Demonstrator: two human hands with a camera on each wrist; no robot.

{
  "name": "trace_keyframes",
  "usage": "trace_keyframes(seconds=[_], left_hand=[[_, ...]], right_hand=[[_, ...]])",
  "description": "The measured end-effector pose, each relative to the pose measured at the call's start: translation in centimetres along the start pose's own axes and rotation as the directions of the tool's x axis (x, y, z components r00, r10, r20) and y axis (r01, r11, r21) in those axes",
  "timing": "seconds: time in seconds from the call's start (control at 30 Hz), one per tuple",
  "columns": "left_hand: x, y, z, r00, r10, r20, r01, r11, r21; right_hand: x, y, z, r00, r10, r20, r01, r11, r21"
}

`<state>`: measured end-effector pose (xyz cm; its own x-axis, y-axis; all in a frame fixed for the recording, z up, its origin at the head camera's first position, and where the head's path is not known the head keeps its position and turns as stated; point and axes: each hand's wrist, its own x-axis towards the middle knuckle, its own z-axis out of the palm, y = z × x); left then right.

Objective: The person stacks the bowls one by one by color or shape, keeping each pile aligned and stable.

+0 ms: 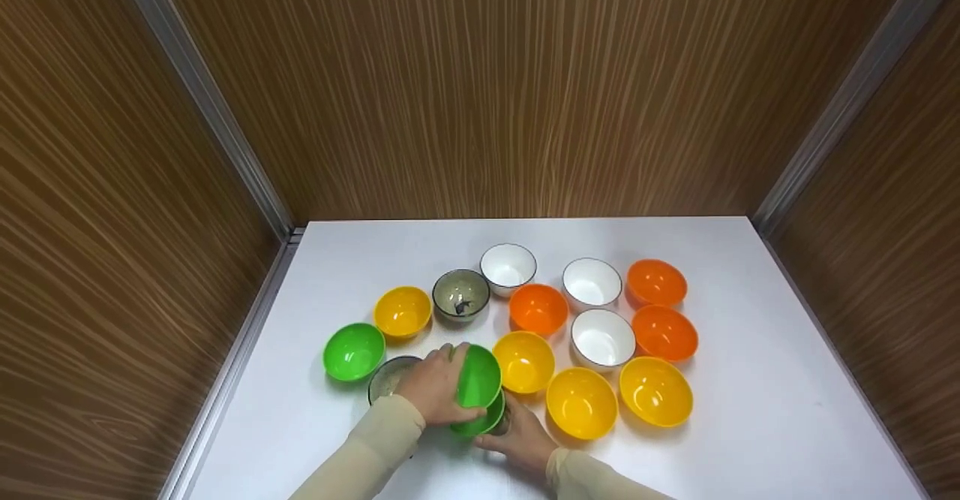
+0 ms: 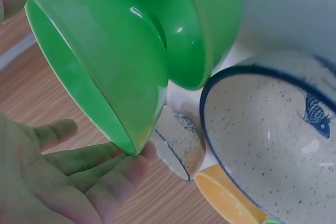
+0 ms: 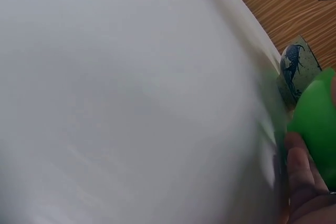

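Note:
My left hand (image 1: 439,387) grips the rim of a tilted green bowl (image 1: 480,376), with thumb and fingers at opposite edges in the left wrist view. Just below it in the head view is a second green bowl (image 1: 478,423), partly covered by the first. My right hand (image 1: 525,436) curls round that lower bowl's right side; its fingers (image 3: 300,169) touch green in the right wrist view. A small greyish patch shows between this hand and the bowl, too covered to identify. Beside my left hand stands a speckled dark-rimmed bowl (image 1: 384,381), partly hidden by the hand.
Another green bowl (image 1: 355,352) and a yellow bowl (image 1: 403,312) stand at left. Behind are a speckled bowl (image 1: 459,293) and a white bowl (image 1: 508,266). Several yellow, orange and white bowls spread rightward on the white table (image 1: 765,380). Wood-grain panels (image 1: 480,94) enclose it.

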<state>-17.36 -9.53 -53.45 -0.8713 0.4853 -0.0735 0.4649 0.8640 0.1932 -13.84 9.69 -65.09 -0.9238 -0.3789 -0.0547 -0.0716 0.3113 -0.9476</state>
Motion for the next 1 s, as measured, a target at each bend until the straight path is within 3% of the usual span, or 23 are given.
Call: trace_keyframes(seconds=[0.17, 0.43, 0.7, 0.87, 1.0], left_hand=[[-0.3, -0.1, 0.6, 1.0, 0.03, 0.002, -0.03, 1.0, 0.006], [-0.3, -0.4, 1.5, 0.999, 0.046, 0.026, -0.046, 0.999, 0.005], [0.1, -0.8, 2.0, 0.999, 0.036, 0.037, -0.035, 0.999, -0.018], [0.6, -1.1, 2.0, 0.998, 0.026, 0.053, -0.025, 0.999, -0.027], [1.1, -1.4, 2.1, 0.999, 0.019, 0.05, -0.018, 1.0, -0.024]], right_hand=[[0.1, 0.1, 0.2, 1.0, -0.021, -0.003, 0.021, 1.0, 0.01], [0.2, -0.3, 0.2, 0.998, 0.064, 0.014, -0.064, 0.998, 0.025], [0.5, -0.4, 0.5, 0.996, 0.075, 0.041, -0.078, 0.993, 0.093], [0.6, -1.0, 0.7, 0.995, 0.085, 0.043, -0.092, 0.979, 0.18], [0.8, -1.2, 1.0, 0.993, 0.102, 0.066, -0.117, 0.946, 0.304]])
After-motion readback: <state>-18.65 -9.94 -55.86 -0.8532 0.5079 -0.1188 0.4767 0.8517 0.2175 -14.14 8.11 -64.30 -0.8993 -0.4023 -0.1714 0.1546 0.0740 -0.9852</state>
